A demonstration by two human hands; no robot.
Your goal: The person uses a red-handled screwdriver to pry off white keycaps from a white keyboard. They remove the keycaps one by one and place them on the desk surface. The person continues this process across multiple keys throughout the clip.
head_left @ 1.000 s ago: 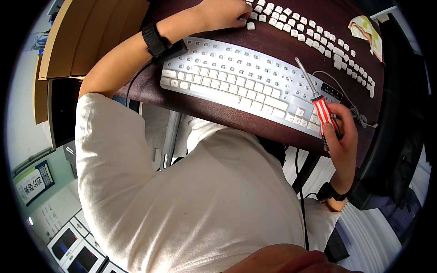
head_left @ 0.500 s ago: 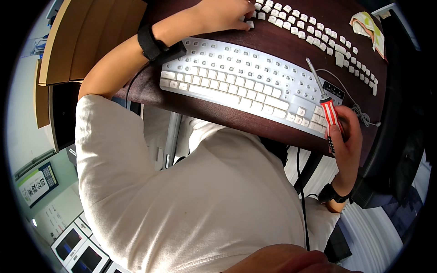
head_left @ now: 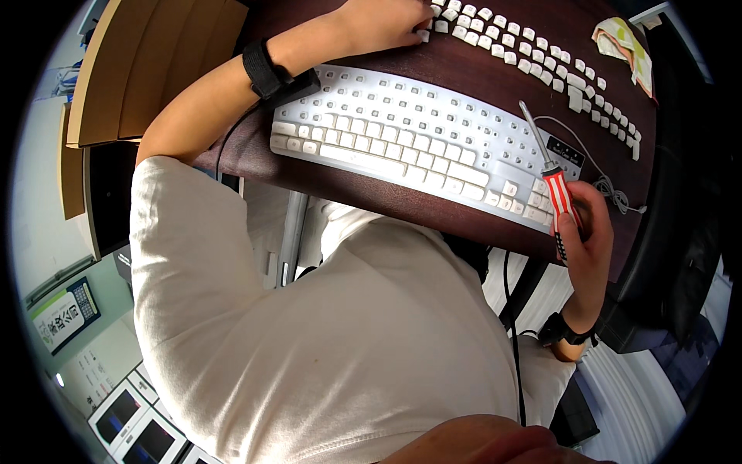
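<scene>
A white keyboard point(head_left: 402, 135) lies on a dark brown desk point(head_left: 479, 73). Several loose white keycaps point(head_left: 533, 50) sit in rows on the desk beyond it. My left hand point(head_left: 382, 19) reaches past the keyboard's far left corner, and its fingertips rest on the nearest keycaps. My right hand point(head_left: 591, 240) is at the desk's near right edge and grips a screwdriver point(head_left: 553, 182) by its red and white striped handle. The metal shaft points up over the keyboard's right end. Both wrists wear black bands.
A crumpled yellow and white cloth point(head_left: 622, 42) lies at the desk's far right. The keyboard's thin cable point(head_left: 607, 182) loops past my right hand. Brown cardboard point(head_left: 147, 62) stands left of the desk. A black chair point(head_left: 680, 247) is on the right.
My right hand has drawn the screwdriver slightly down and toward me along the keyboard's right end. My left hand stays on the loose keycaps.
</scene>
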